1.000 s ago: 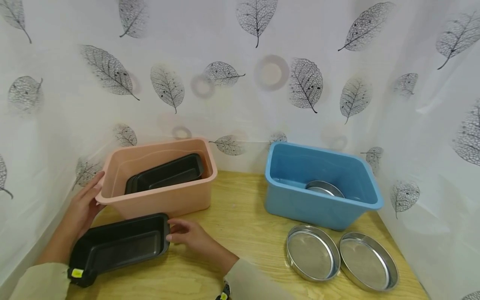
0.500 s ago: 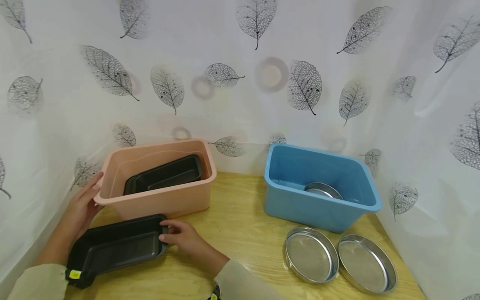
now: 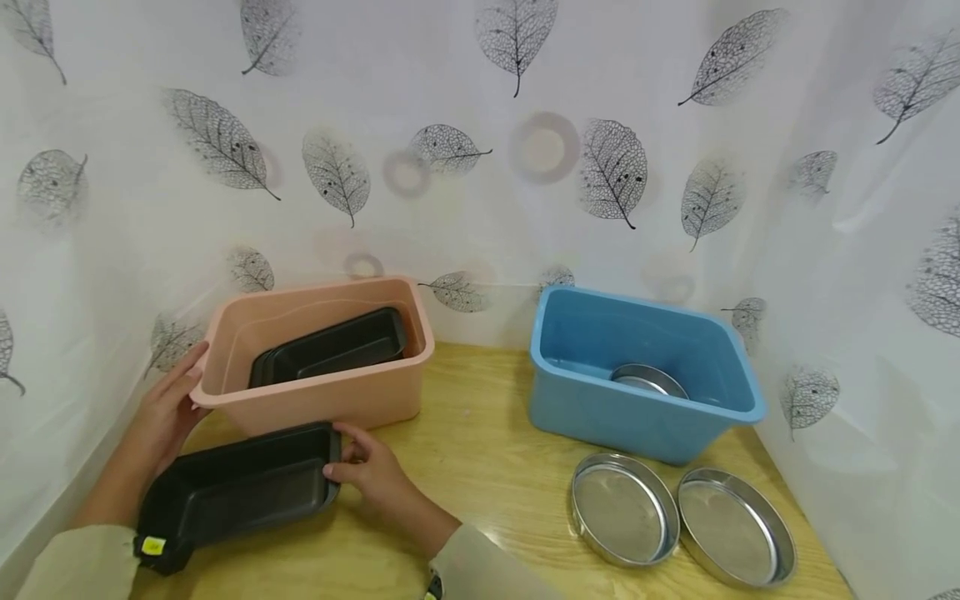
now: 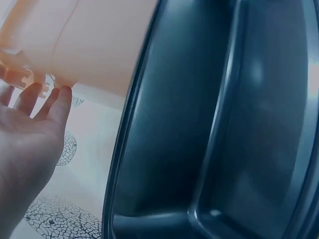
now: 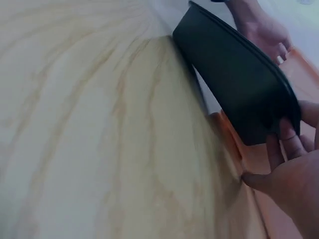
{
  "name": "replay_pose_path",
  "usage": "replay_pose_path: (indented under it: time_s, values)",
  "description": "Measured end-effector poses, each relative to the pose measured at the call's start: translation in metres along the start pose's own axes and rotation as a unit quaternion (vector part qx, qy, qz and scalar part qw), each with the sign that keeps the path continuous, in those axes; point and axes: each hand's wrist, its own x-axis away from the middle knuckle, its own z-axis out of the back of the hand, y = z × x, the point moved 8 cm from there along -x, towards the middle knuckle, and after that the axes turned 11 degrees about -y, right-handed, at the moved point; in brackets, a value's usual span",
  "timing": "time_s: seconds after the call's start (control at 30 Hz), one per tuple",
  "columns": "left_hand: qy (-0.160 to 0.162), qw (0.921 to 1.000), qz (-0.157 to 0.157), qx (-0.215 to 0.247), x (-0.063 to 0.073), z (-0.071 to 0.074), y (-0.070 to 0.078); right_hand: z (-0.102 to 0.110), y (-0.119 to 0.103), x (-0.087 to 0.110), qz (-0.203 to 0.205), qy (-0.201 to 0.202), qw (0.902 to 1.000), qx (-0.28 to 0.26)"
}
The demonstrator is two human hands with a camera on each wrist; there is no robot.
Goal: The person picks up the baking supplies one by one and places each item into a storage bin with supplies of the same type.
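My right hand (image 3: pixel 375 471) pinches the right end of a black loaf pan (image 3: pixel 247 487), thumb over the rim and fingers against the outer end wall (image 5: pixel 259 122). The pan lies low over the table, just in front of a pink tub (image 3: pixel 322 400). Its left end overlaps my left forearm in the head view. My left hand (image 3: pixel 165 408) touches the rim at the tub's left end with nearly straight fingers (image 4: pixel 61 107). Black loaf pans (image 3: pixel 341 346), seemingly stacked, lean inside the tub.
A blue tub (image 3: pixel 607 412) stands at the back right with a round metal pan (image 3: pixel 648 377) in it. Two more round pans, one left (image 3: pixel 622 512) and one right (image 3: pixel 731 529), lie in front. Behind the wooden table (image 3: pixel 480 433) hangs a leaf-print curtain (image 3: pixel 465 75).
My right hand has shifted its fingers from beside the pan's right end onto the rim. That end has come up slightly. My left hand has stayed at the tub.
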Motion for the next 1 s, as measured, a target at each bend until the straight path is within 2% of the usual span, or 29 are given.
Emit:
replay_pose_path:
  time_s: [0.13, 0.27, 0.5, 0.7, 0.8, 1.0]
  values:
    - [0.002, 0.9999, -0.001, 0.012, -0.001, 0.0, 0.0, 0.002, -0.003, 0.001, 0.03, 0.002, 0.9992, -0.027]
    - [0.001, 0.9998, -0.008, 0.016, -0.002, 0.0, 0.0, 0.006, -0.002, 0.003, 0.045, 0.022, 0.9972, -0.056]
    - [-0.001, 0.9996, -0.015, 0.022, -0.003, 0.0, 0.0, 0.008, 0.004, 0.005, 0.033, 0.043, 0.9871, -0.15]
    - [-0.005, 0.9994, -0.024, 0.023, -0.003, -0.001, 0.0, 0.008, 0.011, 0.004, 0.021, 0.05, 0.9705, -0.235]
    - [-0.006, 0.9994, -0.027, 0.022, -0.003, -0.002, 0.0, 0.01, 0.012, 0.002, 0.024, 0.055, 0.9657, -0.252]
    - [-0.003, 0.9993, -0.029, 0.024, -0.003, -0.003, 0.0, 0.01, 0.011, 0.001, 0.021, 0.054, 0.9622, -0.266]
